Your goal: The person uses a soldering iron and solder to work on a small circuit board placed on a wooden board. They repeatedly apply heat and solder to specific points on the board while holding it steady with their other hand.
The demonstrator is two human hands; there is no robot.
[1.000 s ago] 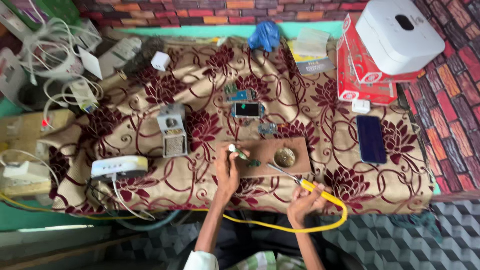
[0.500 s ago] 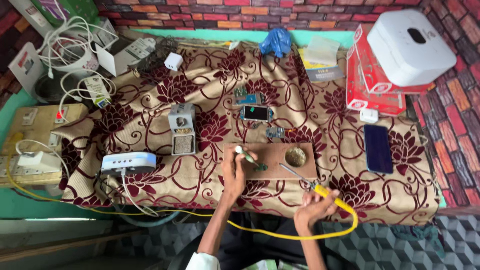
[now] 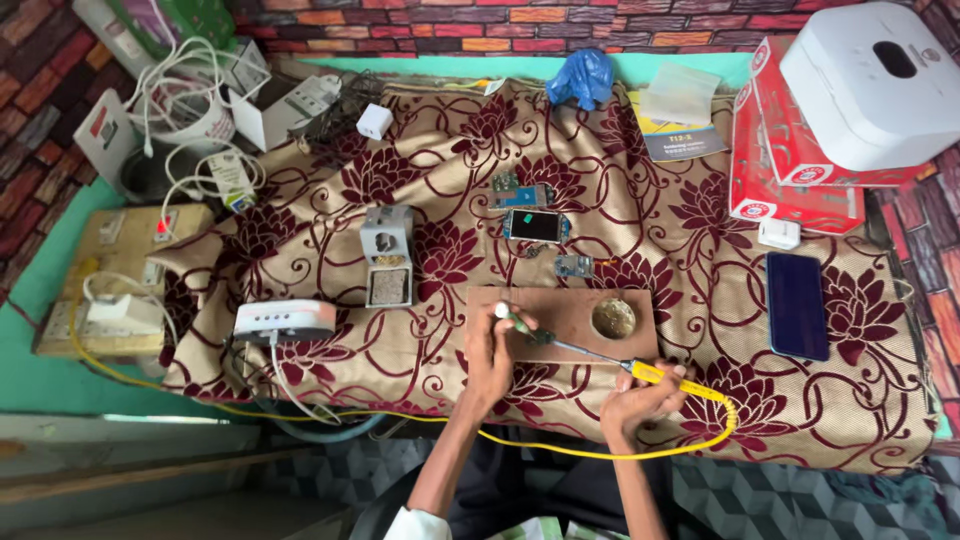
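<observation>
My right hand (image 3: 640, 398) grips the yellow handle of a soldering iron (image 3: 655, 374) whose metal tip reaches left onto a brown wooden board (image 3: 570, 308). Over the board's left end, my left hand (image 3: 490, 355) pinches a small green part with a pale end (image 3: 510, 317), close to the iron's tip. A round tin (image 3: 613, 318) sits on the right of the board. The iron's yellow cord (image 3: 560, 448) loops along the table's front edge.
Behind the board lie small circuit boards (image 3: 573, 266) and a phone part with a dark screen (image 3: 533, 226). A dark phone (image 3: 797, 304) lies to the right, red boxes (image 3: 790, 170) under a white device (image 3: 870, 80) at back right. Grey stand (image 3: 386, 254), white box (image 3: 284, 320), cables at left.
The view has shifted and closed in on the table. Both hands stay at the board, with the iron's tip still by the part in my left hand.
</observation>
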